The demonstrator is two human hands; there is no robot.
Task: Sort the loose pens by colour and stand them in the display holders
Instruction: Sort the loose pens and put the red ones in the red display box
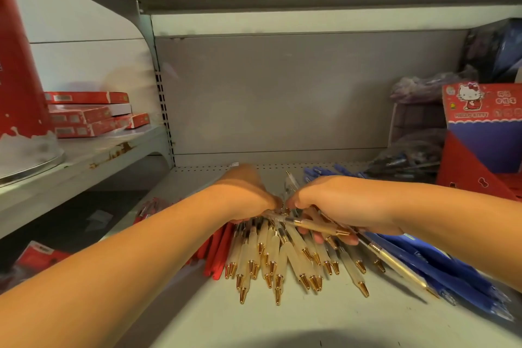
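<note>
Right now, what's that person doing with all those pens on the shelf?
A person is sorting pens on a shop shelf. Both hands are on a bunch of cream pens with gold tips in the middle. The right hand grips several of them, and the left hand rests over their far ends, its fingers hidden. Red pens lie to the left and blue pens to the right. A red display box stands at the far right, away from the hands.

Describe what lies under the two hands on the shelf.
Beneath the left hand and right hand, cream translucent pens with gold tips fan out; their upper ends are hidden by the hands.
</note>
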